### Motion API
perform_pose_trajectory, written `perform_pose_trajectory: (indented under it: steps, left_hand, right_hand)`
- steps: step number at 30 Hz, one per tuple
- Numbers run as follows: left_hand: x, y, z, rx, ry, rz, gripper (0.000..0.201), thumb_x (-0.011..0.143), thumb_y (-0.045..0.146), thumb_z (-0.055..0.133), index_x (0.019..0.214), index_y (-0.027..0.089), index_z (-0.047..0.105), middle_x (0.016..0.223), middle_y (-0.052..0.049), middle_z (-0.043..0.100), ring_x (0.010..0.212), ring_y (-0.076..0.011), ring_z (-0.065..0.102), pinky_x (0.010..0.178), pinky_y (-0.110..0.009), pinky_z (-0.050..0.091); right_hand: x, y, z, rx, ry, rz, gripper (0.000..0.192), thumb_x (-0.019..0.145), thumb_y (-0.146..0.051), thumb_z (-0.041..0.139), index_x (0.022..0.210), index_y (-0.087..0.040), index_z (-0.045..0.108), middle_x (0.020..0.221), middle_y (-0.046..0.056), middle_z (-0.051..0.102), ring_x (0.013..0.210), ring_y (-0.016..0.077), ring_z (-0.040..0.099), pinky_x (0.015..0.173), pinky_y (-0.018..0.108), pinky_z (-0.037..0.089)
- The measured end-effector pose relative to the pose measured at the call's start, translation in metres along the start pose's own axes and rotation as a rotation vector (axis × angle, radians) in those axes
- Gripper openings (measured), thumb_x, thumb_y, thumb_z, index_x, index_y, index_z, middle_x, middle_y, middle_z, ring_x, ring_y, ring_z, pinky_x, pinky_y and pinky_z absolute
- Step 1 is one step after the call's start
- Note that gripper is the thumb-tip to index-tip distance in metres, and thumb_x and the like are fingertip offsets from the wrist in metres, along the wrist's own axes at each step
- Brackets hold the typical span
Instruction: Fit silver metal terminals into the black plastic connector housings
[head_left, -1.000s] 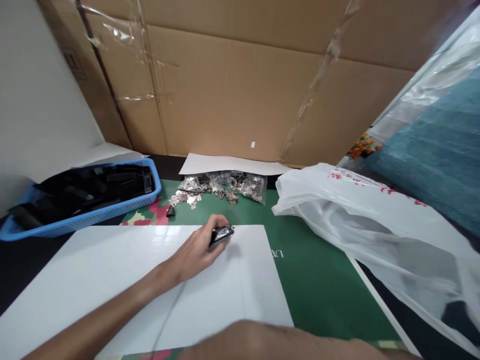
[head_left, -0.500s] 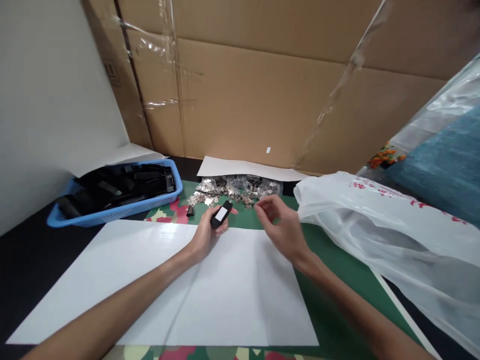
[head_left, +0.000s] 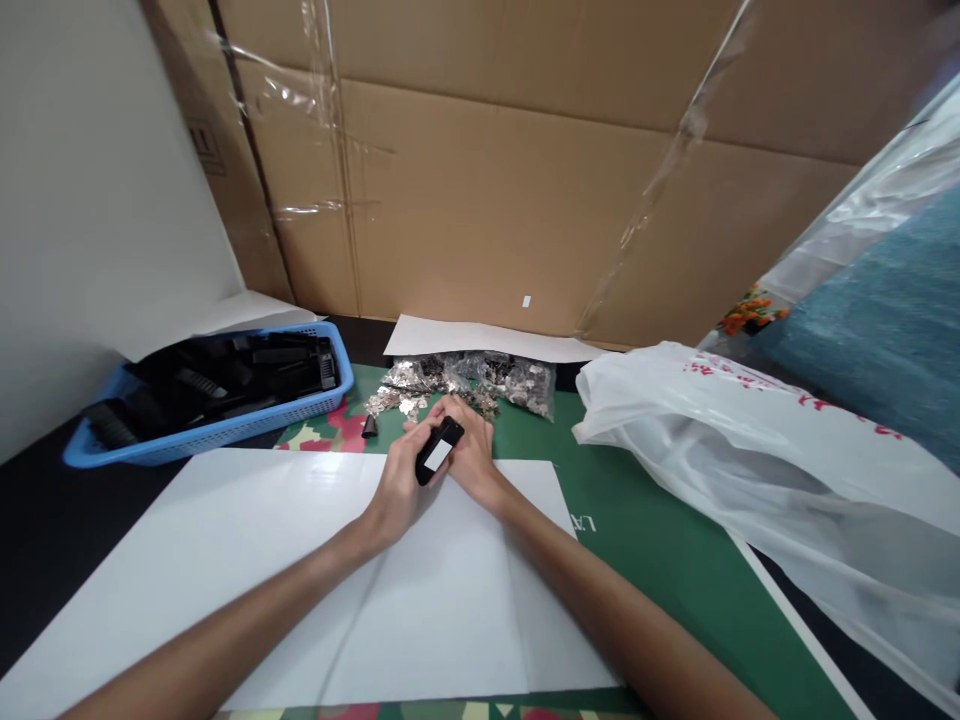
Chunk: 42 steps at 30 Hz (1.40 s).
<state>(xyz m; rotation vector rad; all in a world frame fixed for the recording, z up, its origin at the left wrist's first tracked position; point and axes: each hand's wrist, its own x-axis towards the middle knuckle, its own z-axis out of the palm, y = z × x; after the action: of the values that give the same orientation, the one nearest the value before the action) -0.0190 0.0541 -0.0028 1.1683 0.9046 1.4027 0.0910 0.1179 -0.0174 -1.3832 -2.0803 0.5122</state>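
My left hand [head_left: 397,488] grips a small black device with a white label [head_left: 439,450], held just above the far edge of a white sheet [head_left: 225,560]. My right hand [head_left: 472,452] is pressed against the same device from the right, its fingers behind it. Just beyond both hands lies a clear bag of small silvery metal parts [head_left: 469,378], with some loose ones spilled at its left. A small black piece [head_left: 369,427] lies alone on the green mat [head_left: 645,540].
A blue basket [head_left: 150,440] of black parts stands at the left. A large white plastic bag [head_left: 757,470] covers the right side. Cardboard boxes [head_left: 487,190] wall off the back, with a white paper [head_left: 480,340] at their foot.
My right hand came in from the lower right and closed in on the device held by my left hand. The device turned label-up. The view shifted slightly.
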Motion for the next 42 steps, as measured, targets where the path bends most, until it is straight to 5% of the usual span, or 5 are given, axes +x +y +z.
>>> perform_pose_trajectory:
  steps: [13,21,32,37,42]
  left_hand:
    - [0.0,0.002,-0.002,0.084,-0.066,-0.013,0.045,0.104,0.051,0.048,0.072,0.021,0.055,0.054,0.002,0.045,0.054,-0.0156,0.037,0.061,-0.033,0.03]
    - [0.007,-0.006,0.0,-0.039,-0.106,-0.086,0.041,0.104,0.052,0.043,0.086,0.019,0.062,0.052,0.003,0.046,0.048,-0.014,0.036,0.054,-0.031,0.029]
    - [0.006,0.004,-0.001,0.036,-0.124,-0.141,0.04,0.089,0.041,0.079,0.101,0.024,0.045,0.097,-0.004,0.075,0.079,-0.0151,0.065,0.061,-0.022,0.046]
    - [0.008,0.003,0.0,0.147,-0.133,-0.119,0.036,0.087,0.043,0.08,0.106,0.023,0.056,0.105,-0.005,0.073,0.095,-0.0205,0.069,0.079,-0.032,0.059]
    - [0.008,0.001,-0.003,0.337,-0.163,-0.073,0.035,0.083,0.038,0.086,0.108,0.022,0.067,0.101,-0.002,0.068,0.095,-0.0175,0.066,0.082,-0.026,0.053]
  right_hand:
    - [0.015,0.007,0.008,0.05,-0.046,0.101,0.016,0.088,-0.016,0.06,0.1,-0.025,0.064,0.105,0.0,0.071,0.102,0.0208,0.064,0.079,0.03,0.034]
    - [0.012,0.004,-0.014,0.056,-0.078,0.029,0.017,0.092,-0.016,0.054,0.099,-0.026,0.065,0.103,0.0,0.075,0.095,0.021,0.066,0.074,0.028,0.038]
    - [-0.063,0.064,-0.095,0.166,-0.036,-0.206,0.007,0.101,-0.025,0.058,0.101,-0.023,0.065,0.094,0.004,0.071,0.083,0.0197,0.066,0.078,0.031,0.051]
    - [-0.084,0.064,-0.1,0.197,-0.057,-0.232,0.009,0.103,-0.02,0.055,0.101,-0.024,0.062,0.096,0.003,0.069,0.086,0.0188,0.066,0.08,0.031,0.053]
    - [-0.088,0.053,-0.092,0.152,-0.114,-0.296,0.011,0.105,-0.017,0.051,0.1,-0.024,0.057,0.1,0.003,0.065,0.088,0.0182,0.065,0.079,0.03,0.052]
